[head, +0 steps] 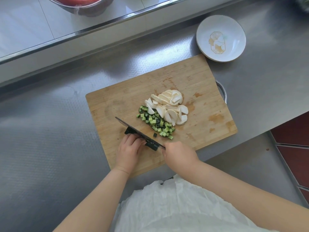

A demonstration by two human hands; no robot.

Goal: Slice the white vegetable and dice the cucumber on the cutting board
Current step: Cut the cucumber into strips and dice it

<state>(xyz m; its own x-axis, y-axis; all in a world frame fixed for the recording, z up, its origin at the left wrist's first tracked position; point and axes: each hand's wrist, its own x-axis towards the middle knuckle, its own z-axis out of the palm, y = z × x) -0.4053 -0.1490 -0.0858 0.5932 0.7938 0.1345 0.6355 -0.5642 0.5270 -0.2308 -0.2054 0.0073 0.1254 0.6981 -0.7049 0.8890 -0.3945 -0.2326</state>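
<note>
Nearest the camera is a white garment (175, 208) on the person's front, with both bare forearms reaching forward over the near edge of a wooden cutting board (117, 104) that lies slantwise on the steel tabletop (41, 139). The right hand (178, 154) curls round the handle of a cleaver (133, 129), wrist straight, forearm running back to the right. The blade stands on its edge, its long axis running from the handle at the near right up to its tip at the far left. The left hand (129, 148) lies just left of the blade, fingers bent down onto dark green cucumber strips (130, 131), holding them against the board; the strips pass under the blade and stick out on both sides. Just beyond the blade lies a band of diced cucumber (157, 123), trailing from far left to near right. Touching its far side is a heap of white vegetable slices (168, 106), overlapping half-rounds near the board's middle. Farther right, off the board's far corner, sits a white dish (234, 27) with a gold motif. At the far left, on a raised ledge, stands a metal bowl (87, 9).
</note>
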